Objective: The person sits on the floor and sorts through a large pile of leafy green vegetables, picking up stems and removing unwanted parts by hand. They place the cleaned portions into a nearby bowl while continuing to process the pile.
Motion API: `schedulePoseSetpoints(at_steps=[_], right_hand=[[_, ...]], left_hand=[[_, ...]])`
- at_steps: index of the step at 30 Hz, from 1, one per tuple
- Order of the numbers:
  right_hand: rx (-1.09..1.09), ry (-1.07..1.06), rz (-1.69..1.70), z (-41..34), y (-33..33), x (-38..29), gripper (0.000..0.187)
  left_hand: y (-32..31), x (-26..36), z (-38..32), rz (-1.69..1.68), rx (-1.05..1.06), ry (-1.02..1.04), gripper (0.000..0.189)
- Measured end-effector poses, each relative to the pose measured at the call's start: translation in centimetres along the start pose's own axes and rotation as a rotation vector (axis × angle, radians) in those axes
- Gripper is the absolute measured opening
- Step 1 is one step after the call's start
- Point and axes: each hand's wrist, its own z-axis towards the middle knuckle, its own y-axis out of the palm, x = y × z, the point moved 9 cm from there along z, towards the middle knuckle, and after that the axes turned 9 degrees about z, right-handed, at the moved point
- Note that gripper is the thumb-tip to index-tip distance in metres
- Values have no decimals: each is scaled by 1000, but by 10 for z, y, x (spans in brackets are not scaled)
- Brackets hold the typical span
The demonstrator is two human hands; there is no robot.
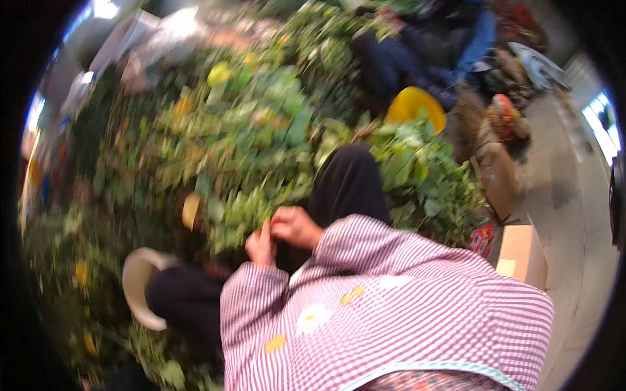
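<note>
My left hand [261, 247] and my right hand [296, 228] are close together in front of my lap, fingertips almost meeting. A small green piece of plant seems to be between the fingers, but blur hides what exactly each hand holds. Leafy green vines [244, 161] lie in a large heap beneath and beyond both hands, with some yellow leaves among them. More leafy stems [425, 171] are piled beside my raised dark-trousered knee.
A yellow container [418, 108] stands among the leaves, near a person in dark clothes [396, 63]. Cardboard boxes [525, 249] line the right side beside a concrete floor [570, 205]. A pale curved object [142, 293] is by my left leg.
</note>
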Motion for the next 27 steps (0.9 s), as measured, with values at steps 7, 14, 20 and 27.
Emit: schedulePoseSetpoints(at_steps=[7,14,20,27], right_hand=[[-77,320,49,-5,7,8,22],[-156,506,278,-16,10,5,20],[-284,610,344,-26,13,5,28],[-325,533,238,-26,18,6,26]], left_hand=[[2,8,-14,-324,-102,-200,26],[15,7,-6,-518,-191,-202,24],[8,10,-5,-435,-113,-116,24],[2,7,0,-208,-42,-34,24]])
